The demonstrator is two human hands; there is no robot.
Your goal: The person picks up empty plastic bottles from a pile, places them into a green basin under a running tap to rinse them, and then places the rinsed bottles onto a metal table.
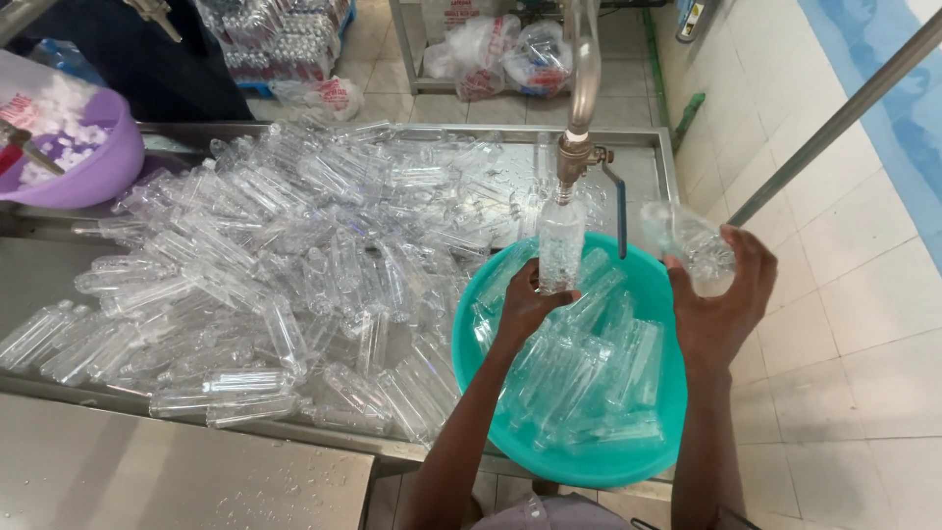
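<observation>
My left hand [525, 306] grips a clear plastic bottle [560, 240] and holds it upright with its mouth under a brass tap [573, 157] on a metal pipe. Water is inside the bottle. My right hand [719, 299] holds a second clear bottle [690, 243], tilted, to the right of the tap. Both hands are over a teal basin [471, 368] that holds several clear bottles lying in water.
A steel tray table [177, 481] carries a large heap of empty clear bottles [294, 265]. A purple bowl [83, 167] with white caps sits at far left. Packed bottles and plastic bags stand on the tiled floor behind. A metal rail [834, 123] slants at right.
</observation>
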